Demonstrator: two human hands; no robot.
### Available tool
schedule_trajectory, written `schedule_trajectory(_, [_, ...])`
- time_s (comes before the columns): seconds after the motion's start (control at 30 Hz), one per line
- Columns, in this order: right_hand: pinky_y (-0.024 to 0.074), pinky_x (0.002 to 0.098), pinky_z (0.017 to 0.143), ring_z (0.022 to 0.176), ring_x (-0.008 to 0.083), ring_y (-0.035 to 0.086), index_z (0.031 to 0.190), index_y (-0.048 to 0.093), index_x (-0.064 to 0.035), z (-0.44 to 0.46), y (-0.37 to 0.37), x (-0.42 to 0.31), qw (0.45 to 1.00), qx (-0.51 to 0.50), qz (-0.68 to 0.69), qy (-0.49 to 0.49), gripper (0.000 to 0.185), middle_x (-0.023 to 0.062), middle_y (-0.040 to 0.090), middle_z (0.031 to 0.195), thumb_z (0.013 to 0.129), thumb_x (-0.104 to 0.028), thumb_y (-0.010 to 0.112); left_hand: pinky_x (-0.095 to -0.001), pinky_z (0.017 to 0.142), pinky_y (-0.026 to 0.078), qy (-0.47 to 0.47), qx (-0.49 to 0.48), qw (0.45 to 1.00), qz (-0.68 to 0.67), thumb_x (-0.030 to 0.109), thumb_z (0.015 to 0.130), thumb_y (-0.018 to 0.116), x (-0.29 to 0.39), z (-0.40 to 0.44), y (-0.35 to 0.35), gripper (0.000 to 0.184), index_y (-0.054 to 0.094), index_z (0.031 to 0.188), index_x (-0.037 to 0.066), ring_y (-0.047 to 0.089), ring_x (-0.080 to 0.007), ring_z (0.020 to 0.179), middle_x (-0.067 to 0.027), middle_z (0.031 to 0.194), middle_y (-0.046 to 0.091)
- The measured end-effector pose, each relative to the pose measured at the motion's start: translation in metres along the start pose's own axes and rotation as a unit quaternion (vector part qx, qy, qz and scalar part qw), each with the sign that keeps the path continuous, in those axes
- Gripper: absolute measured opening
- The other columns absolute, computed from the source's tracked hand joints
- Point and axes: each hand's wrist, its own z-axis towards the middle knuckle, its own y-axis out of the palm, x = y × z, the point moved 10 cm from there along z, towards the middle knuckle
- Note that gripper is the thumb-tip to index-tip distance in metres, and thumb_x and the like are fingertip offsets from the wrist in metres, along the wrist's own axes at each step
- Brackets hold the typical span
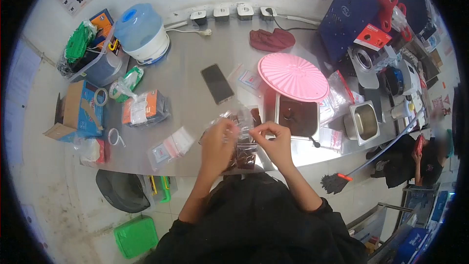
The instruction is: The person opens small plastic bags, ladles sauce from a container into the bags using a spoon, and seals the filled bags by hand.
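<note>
My left hand point(218, 147) is closed on a clear plastic bag point(240, 123) above the metal table's front edge. My right hand point(276, 143) is pinched at the bag's right side, its thumb and forefinger together; what lies between those fingertips is too small to tell. Beneath the hands lie several clear packets with dark brown contents point(245, 157). Just right of them stands a metal container point(319, 129) with brown contents and a dark handle sticking out at the front. A pink ribbed lid point(293, 76) rests over its back part.
A black phone point(217, 84) and stacks of printed bags point(171, 147) lie on the table. Farther right stands a small steel pan point(362, 123). A blue water jug point(141, 32) and cardboard box point(75, 110) are at left. Another person point(410, 161) is at far right near a mop point(337, 182).
</note>
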Motion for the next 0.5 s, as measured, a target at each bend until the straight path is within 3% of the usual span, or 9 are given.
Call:
schedule_trajectory(0.07, [0.0391, 0.0203, 0.056, 0.061, 0.0038, 0.05, 0.077, 0.067, 0.0009, -0.004, 0.006, 0.006, 1.0, -0.01, -0.008, 0.009, 0.012, -0.0018, 0.057, 0.062, 0.079, -0.011, 0.067, -0.0379, 0.062, 0.042, 0.05, -0.238, 0.964, 0.112, 0.025, 0.092, 0.043, 0.04, -0.019, 0.053, 0.028, 0.051, 0.088, -0.001, 0.056, -0.0292, 0.069, -0.0166, 0.073, 0.055])
schedule_trajectory(0.17, [0.0363, 0.0186, 0.053, 0.057, 0.0028, 0.047, 0.077, 0.066, -0.0009, -0.003, 0.001, 0.005, 1.0, -0.019, -0.006, -0.015, 0.011, -0.0024, 0.057, 0.062, 0.08, -0.012, 0.067, -0.0392, 0.06, 0.041, 0.025, -0.243, 0.969, 0.026, 0.024, 0.093, 0.042, 0.03, -0.013, 0.066, 0.027, 0.051, 0.087, -0.001, 0.053, -0.0364, 0.064, -0.018, 0.066, 0.053])
schedule_trajectory(0.23, [0.0387, 0.0195, 0.056, 0.061, 0.0032, 0.05, 0.08, 0.064, -0.0012, -0.012, 0.012, 0.023, 0.963, -0.093, 0.195, 0.162, 0.01, 0.0004, 0.061, 0.068, 0.082, -0.011, 0.064, -0.04, 0.059, 0.04, 0.002, -0.261, 0.965, -0.015, 0.023, 0.093, 0.042, 0.027, -0.013, 0.069, 0.026, 0.051, 0.087, -0.001, 0.052, -0.038, 0.064, -0.0192, 0.066, 0.052])
schedule_trajectory(0.3, [0.0379, 0.0196, 0.055, 0.063, 0.0014, 0.049, 0.078, 0.061, -0.0013, -0.015, 0.013, 0.029, 0.956, -0.105, 0.205, 0.183, 0.013, -0.0029, 0.06, 0.069, 0.086, -0.011, 0.061, -0.0407, 0.058, 0.04, -0.02, -0.277, 0.959, -0.055, 0.023, 0.093, 0.042, 0.028, -0.015, 0.073, 0.026, 0.051, 0.087, 0.0, 0.051, -0.0396, 0.064, -0.0203, 0.066, 0.052])
schedule_trajectory(0.37, [0.0381, 0.0239, 0.054, 0.06, 0.0095, 0.051, 0.075, 0.056, -0.0001, -0.015, 0.009, 0.018, 0.979, -0.073, 0.142, 0.124, 0.018, 0.0037, 0.058, 0.065, 0.088, -0.011, 0.055, -0.038, 0.055, 0.039, 0.111, -0.238, 0.962, 0.071, 0.02, 0.093, 0.041, 0.05, -0.015, 0.069, 0.023, 0.05, 0.085, 0.0, 0.051, -0.0339, 0.058, -0.0178, 0.063, 0.05])
schedule_trajectory(0.4, [0.0381, 0.0239, 0.054, 0.06, 0.0095, 0.051, 0.075, 0.056, -0.0001, -0.017, 0.009, 0.019, 0.98, -0.07, 0.141, 0.125, 0.018, 0.0037, 0.058, 0.065, 0.088, -0.011, 0.055, -0.038, 0.055, 0.039, 0.111, -0.24, 0.962, 0.07, 0.02, 0.093, 0.041, 0.048, -0.016, 0.073, 0.023, 0.05, 0.085, 0.0, 0.051, -0.0339, 0.058, -0.0178, 0.063, 0.05])
schedule_trajectory(0.43, [0.0384, 0.0273, 0.054, 0.059, 0.0161, 0.051, 0.076, 0.054, 0.0005, -0.016, 0.004, 0.001, 0.998, -0.055, -0.011, 0.012, 0.018, 0.0087, 0.054, 0.064, 0.089, -0.011, 0.05, -0.0344, 0.052, 0.038, 0.174, -0.212, 0.956, 0.107, 0.02, 0.095, 0.039, 0.054, -0.021, 0.075, 0.026, 0.05, 0.082, 0.0, 0.049, -0.0244, 0.055, -0.0116, 0.061, 0.049])
schedule_trajectory(0.47, [0.0387, 0.0307, 0.053, 0.058, 0.0227, 0.051, 0.077, 0.051, 0.0011, -0.02, 0.004, -0.019, 0.981, -0.037, -0.164, -0.102, 0.019, 0.0136, 0.051, 0.064, 0.091, -0.011, 0.046, -0.0309, 0.05, 0.037, 0.236, -0.184, 0.943, 0.143, 0.021, 0.096, 0.037, 0.063, -0.027, 0.076, 0.029, 0.049, 0.079, 0.0, 0.047, -0.0148, 0.052, -0.0054, 0.058, 0.048])
schedule_trajectory(0.5, [0.0387, 0.0307, 0.053, 0.058, 0.0227, 0.051, 0.077, 0.051, 0.0011, -0.023, 0.004, -0.021, 0.981, -0.033, -0.164, -0.101, 0.019, 0.0136, 0.051, 0.064, 0.091, -0.011, 0.046, -0.0309, 0.05, 0.037, 0.238, -0.187, 0.943, 0.142, 0.021, 0.096, 0.037, 0.065, -0.03, 0.078, 0.029, 0.049, 0.079, 0.0, 0.047, -0.0148, 0.052, -0.0054, 0.058, 0.048])
